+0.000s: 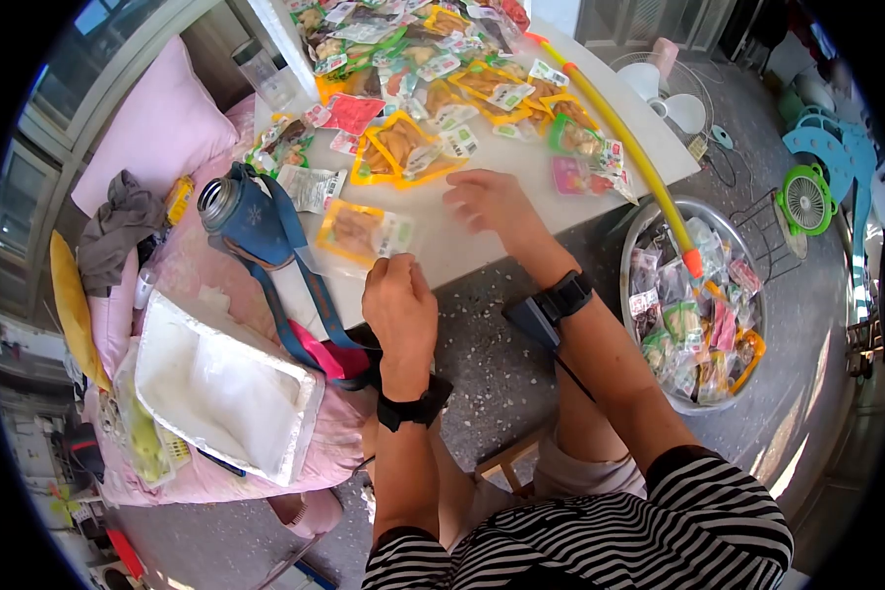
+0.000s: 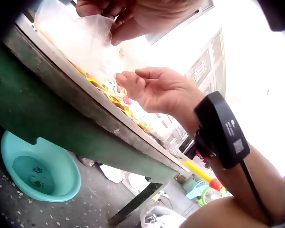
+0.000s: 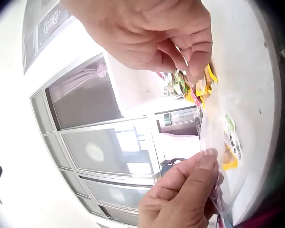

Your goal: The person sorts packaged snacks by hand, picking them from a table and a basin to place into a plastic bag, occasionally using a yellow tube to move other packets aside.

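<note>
A clear plastic bag (image 3: 221, 183) with a yellow-edged snack packet (image 1: 352, 232) lies at the table's near left edge. The left hand (image 1: 399, 310) pinches the bag's edge between thumb and fingers, seen also in the right wrist view, where that hand (image 3: 183, 192) is lower down. To the right, the right hand (image 1: 497, 208) hovers over the table, fingers loosely bent and holding nothing. In the left wrist view the right hand (image 2: 161, 90) is apart from the translucent bag (image 2: 92, 42).
Piled snack packets (image 1: 403, 147) cover the table's far part. A blue bottle (image 1: 246, 216) and strap stand at left beside a white foam box (image 1: 221, 379). A yellow tube (image 1: 624, 138) crosses the right edge above a metal basin (image 1: 627, 295) of packets.
</note>
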The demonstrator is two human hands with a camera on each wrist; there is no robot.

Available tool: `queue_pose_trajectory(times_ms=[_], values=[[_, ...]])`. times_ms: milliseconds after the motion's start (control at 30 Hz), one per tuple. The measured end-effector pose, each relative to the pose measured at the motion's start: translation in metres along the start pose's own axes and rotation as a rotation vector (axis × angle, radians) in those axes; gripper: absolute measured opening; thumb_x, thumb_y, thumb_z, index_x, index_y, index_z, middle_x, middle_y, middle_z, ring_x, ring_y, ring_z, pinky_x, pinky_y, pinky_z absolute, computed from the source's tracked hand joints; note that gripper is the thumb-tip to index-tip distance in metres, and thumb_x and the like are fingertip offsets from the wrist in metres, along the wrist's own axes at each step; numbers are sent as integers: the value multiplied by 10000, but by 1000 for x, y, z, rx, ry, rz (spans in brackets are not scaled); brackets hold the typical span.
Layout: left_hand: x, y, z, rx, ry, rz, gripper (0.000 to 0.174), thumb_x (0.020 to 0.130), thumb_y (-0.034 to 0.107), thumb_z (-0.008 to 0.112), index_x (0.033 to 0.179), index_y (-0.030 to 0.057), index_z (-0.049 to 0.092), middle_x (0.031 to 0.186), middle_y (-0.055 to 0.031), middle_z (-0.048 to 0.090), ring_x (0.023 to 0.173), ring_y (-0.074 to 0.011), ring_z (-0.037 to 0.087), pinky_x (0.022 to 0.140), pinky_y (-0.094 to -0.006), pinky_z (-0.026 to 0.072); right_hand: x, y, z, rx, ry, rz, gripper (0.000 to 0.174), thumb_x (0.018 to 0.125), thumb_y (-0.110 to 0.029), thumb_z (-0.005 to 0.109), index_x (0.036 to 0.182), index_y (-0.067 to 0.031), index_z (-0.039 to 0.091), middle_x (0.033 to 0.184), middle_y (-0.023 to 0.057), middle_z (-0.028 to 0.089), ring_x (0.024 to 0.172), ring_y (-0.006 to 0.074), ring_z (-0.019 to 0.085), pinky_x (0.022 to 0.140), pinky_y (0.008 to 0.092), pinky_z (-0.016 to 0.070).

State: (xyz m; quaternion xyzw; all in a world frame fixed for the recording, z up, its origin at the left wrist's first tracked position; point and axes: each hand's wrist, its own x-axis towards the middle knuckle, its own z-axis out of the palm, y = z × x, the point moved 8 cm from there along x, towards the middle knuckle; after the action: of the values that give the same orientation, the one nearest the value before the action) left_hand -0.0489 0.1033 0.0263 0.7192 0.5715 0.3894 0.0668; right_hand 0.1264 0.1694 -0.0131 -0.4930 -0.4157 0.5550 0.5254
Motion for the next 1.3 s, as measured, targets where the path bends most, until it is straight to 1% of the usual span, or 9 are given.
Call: queue_pose_trajectory(times_ms=[133,233,333,500,633,933,1133,1233,1300], values=[[-2,-1,4,-9,-12,8,63,782,26,615,843,13,606,769,-173,582,755,-387,576,649,-472,458,24,8,25,248,-86,30,522,884,-260,626,1321,-12,486,1146,66,565,896,167,614,714,295,519],[-1,-7,2,-13,-3,19,57,776,28,620,830,15,604,759,-168,578,735,-386,574,638,-470,456,39,25,40,318,-130,91,553,900,-260,602,1361,-18,419,1177,75,522,896,160,576,693,307,530],[0,-9,1,-13,-6,12,48,773,30,625,814,16,603,751,-165,577,723,-385,575,632,-466,456,44,29,38,278,-158,89,535,892,-307,632,1315,-14,486,1157,90,541,926,186,597,746,324,532],[4,-9,-2,4,-7,-8,55,771,10,619,818,-10,639,769,-184,625,701,-377,605,630,-423,476,28,14,-8,20,10,53,449,849,-270,675,1164,27,556,914,83,602,777,151,590,611,273,499],[2,-6,0,-4,15,34,34,765,21,629,787,9,605,738,-171,587,706,-385,580,623,-462,461,3,15,-65,-152,165,32,463,779,-245,728,1099,51,573,759,83,610,652,136,586,533,251,477],[-5,6,12,-354,-63,-45,14,783,1,592,795,-6,588,731,-181,593,666,-375,580,605,-436,455,-3,1,-91,-941,593,-200,446,703,-283,744,952,56,597,840,180,643,699,305,639,609,374,511],[-7,9,15,-150,-74,16,25,779,3,590,792,-8,572,720,-186,585,663,-387,575,601,-452,449,12,0,-81,-723,296,-205,321,727,-217,683,887,49,603,850,155,638,702,279,639,611,355,534],[-8,11,15,-130,-87,30,34,776,8,593,777,-1,561,712,-182,577,667,-389,572,598,-460,444,-21,-3,-81,45,252,-79,267,739,-159,654,895,54,616,852,115,646,723,233,653,576,328,556],[-9,14,16,-108,-87,61,47,777,14,595,767,2,551,706,-179,572,669,-387,571,595,-463,441,-31,-7,-82,136,210,-68,284,743,-135,664,938,67,617,893,114,646,761,220,659,567,326,570]])
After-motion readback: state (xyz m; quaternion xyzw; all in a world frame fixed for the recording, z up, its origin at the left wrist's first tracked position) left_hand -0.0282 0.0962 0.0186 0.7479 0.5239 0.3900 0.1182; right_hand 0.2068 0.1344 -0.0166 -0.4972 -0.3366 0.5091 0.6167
